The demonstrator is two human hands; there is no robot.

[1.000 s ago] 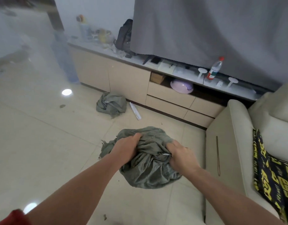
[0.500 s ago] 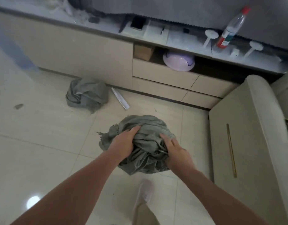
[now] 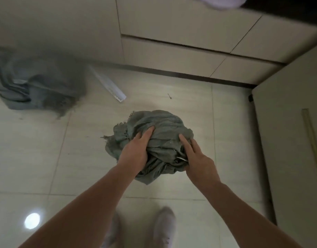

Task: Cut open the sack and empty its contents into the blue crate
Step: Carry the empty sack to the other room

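A crumpled grey-green woven sack (image 3: 163, 126) is bunched into a ball just above the tiled floor. My left hand (image 3: 136, 151) grips its left side with the fingers pressed into the cloth. My right hand (image 3: 195, 158) holds its right side, fingers stretched over the folds. A small pale strip shows in the folds by my right thumb. The blue crate is not in view.
A second crumpled grey sack (image 3: 39, 86) lies blurred on the floor at the left. A white flat strip (image 3: 109, 86) lies by the beige cabinet drawers (image 3: 172, 51). A cream sofa side (image 3: 288, 140) stands at the right. My shoes (image 3: 163, 228) are below the sack.
The camera has tilted down and moved closer to the cabinet. The sack has gone down toward the floor in both hands, and my fingers have spread flatter over it.
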